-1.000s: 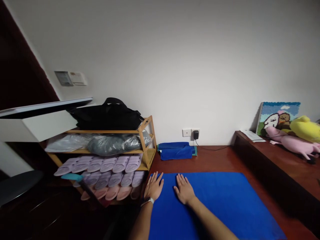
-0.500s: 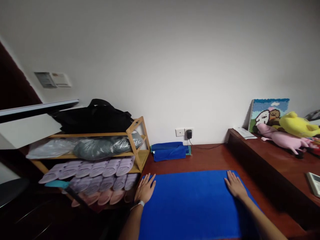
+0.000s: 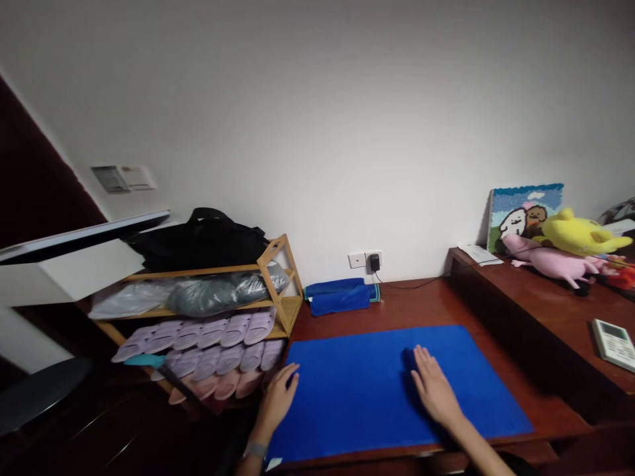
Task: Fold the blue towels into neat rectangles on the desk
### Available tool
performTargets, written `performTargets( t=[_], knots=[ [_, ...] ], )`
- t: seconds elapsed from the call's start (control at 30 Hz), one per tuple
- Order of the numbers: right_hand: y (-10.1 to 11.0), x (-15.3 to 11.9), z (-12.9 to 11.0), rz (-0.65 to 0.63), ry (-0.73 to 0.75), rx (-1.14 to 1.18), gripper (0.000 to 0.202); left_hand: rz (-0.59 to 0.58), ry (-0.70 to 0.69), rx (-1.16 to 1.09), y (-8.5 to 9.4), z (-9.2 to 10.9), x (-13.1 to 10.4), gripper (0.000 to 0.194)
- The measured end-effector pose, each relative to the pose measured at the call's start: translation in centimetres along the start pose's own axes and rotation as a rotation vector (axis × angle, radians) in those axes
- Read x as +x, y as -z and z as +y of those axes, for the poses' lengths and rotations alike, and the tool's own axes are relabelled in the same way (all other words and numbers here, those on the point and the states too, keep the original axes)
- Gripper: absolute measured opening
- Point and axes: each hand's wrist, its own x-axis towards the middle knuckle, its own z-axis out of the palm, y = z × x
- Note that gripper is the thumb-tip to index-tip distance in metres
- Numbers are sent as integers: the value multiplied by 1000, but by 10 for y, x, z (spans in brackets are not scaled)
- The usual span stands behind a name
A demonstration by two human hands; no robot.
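Observation:
A blue cloth (image 3: 357, 383) lies spread flat on the reddish-brown desk (image 3: 411, 301), with a small white tag at its near left corner. My left hand (image 3: 278, 400) is at the cloth's left edge, fingers stretched out and holding nothing; whether it touches the cloth I cannot tell. Over the right half of the cloth is my right hand (image 3: 436, 390), open and empty, its fingers pointing away from me. A dark shadow on the cloth shows beside it. Behind, against the wall, sits a folded blue cloth (image 3: 342, 296) with a green-edged one under it.
A wooden shoe rack (image 3: 282, 284) with several lilac and pink slippers stands to the left, a black bag (image 3: 198, 241) on top. On the raised right surface are plush toys (image 3: 570, 238), a picture (image 3: 526, 211) and a white remote-like device (image 3: 614, 345). A plugged-in adapter (image 3: 374, 262) trails a cord.
My right hand has come off the cloth's far right corner and moved left and nearer. My left hand has drawn slightly nearer along the left edge. The view has shifted a little.

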Motion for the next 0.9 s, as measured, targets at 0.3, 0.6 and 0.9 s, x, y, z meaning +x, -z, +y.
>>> performTargets(
  t=[0.3, 0.6, 0.9],
  knots=[
    [-91, -21, -214, -301, 186, 36, 73, -222, -25, 358, -4, 40, -93, 57],
    [-44, -34, -89, -278, -6, -150, 76, -210, -31, 353, -2, 40, -91, 59],
    [47, -61, 128, -164, -200, -345, 83, -153, -23, 296, -7, 35, -88, 60]
  ],
)
